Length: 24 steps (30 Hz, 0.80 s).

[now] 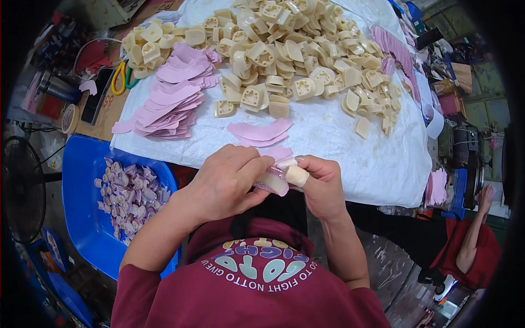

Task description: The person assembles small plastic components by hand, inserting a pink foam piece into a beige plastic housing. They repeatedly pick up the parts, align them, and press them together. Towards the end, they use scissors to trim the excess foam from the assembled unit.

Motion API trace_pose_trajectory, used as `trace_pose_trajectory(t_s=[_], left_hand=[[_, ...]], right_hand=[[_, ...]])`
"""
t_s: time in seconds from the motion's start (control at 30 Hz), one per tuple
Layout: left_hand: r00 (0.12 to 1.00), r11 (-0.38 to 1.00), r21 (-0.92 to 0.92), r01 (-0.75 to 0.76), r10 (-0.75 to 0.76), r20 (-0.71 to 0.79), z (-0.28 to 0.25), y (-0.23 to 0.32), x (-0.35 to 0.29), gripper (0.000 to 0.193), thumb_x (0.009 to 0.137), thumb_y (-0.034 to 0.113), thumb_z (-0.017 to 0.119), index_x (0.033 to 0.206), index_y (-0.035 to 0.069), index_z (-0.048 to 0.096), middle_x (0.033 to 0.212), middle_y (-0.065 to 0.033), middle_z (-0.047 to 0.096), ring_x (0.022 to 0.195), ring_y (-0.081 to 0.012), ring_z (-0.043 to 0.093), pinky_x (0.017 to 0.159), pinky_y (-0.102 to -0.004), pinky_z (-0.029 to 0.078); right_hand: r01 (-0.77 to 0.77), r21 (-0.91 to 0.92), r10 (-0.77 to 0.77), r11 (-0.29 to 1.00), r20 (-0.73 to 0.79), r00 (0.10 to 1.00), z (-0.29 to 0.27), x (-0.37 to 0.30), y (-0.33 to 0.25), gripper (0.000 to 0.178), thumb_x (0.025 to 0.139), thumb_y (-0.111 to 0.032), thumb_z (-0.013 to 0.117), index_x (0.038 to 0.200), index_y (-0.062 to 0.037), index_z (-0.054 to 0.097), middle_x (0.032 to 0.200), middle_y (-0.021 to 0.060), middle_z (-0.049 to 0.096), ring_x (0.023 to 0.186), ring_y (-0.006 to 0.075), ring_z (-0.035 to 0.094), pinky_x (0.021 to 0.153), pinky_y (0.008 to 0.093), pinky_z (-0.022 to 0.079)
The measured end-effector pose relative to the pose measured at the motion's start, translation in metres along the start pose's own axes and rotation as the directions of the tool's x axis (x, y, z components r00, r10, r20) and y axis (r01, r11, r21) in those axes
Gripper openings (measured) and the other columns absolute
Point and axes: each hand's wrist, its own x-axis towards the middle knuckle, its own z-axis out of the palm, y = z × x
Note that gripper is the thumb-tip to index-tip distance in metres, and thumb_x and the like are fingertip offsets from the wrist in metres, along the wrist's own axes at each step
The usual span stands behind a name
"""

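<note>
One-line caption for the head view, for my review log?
Both hands, left and right, wrap a pink piece around a cream heel block beside a blue bin.

Pretty even, soft daylight here, no harsh glare. The white sheet on the surface [350, 142] is the brightest part, a little washed out toward its far edge. Shadows are faint, just a dark patch under the hands [273, 180] near the sheet's front edge. The middle is sharp enough. Heavy fisheye bend though: the sheet's edges curve, and all four corners of the frame go black, with the rim dim and smeary.
</note>
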Motion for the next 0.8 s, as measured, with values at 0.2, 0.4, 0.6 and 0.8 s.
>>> trace_pose_trajectory(t_s=[0.2,0.4,0.6,0.8], left_hand=[[0.993,0.997,0.042,0.062,-0.058,-0.104,0.009,0.0,0.003,0.042,0.06,0.015,0.08,0.095,0.004,0.06,0.073,-0.0085,0.058,0.061,-0.0265,0.058,0.055,-0.0362,0.045],[0.985,0.997,-0.016,0.075,-0.077,-0.153,0.018,0.007,0.004,0.039,0.061,0.015,0.08,0.091,0.004,0.059,0.068,-0.0083,0.058,0.055,-0.0241,0.059,0.05,-0.0335,0.045],[0.934,0.96,-0.182,0.213,-0.254,-0.25,0.032,0.008,0.001,0.036,0.062,0.015,0.08,0.087,0.004,0.056,0.066,-0.0092,0.059,0.053,-0.0224,0.059,0.048,-0.0322,0.046],[0.873,0.937,-0.159,0.312,-0.349,-0.34,0.045,0.013,0.006,0.034,0.063,0.018,0.078,0.082,0.004,0.053,0.064,-0.0115,0.059,0.056,-0.0287,0.062,0.05,-0.0376,0.048]], right_hand=[[0.157,-0.356,-0.179,0.921,-0.028,0.983,0.012,0.004,-0.01,0.012,0.09,-0.003,0.06,0.1,0.003,0.066,0.094,0.0031,0.066,0.081,0.0077,0.059,0.072,0.0226,0.048],[0.189,-0.192,-0.195,0.963,-0.01,0.981,0.011,0.003,-0.003,0.013,0.094,-0.006,0.057,0.103,0.0014,0.061,0.095,0.0024,0.064,0.086,0.007,0.058,0.076,0.0234,0.049],[-0.04,0.291,0.043,0.956,-0.005,0.999,0.008,0.008,-0.002,0.015,0.096,-0.011,0.055,0.102,0.0006,0.062,0.095,0.0026,0.064,0.085,0.0055,0.056,0.074,0.0216,0.047],[0.123,-0.245,-0.152,0.962,-0.105,0.983,0.016,0.014,0.002,0.018,0.096,-0.013,0.055,0.108,-0.001,0.063,0.1,0.0041,0.064,0.09,0.0096,0.06,0.078,0.0257,0.049]])
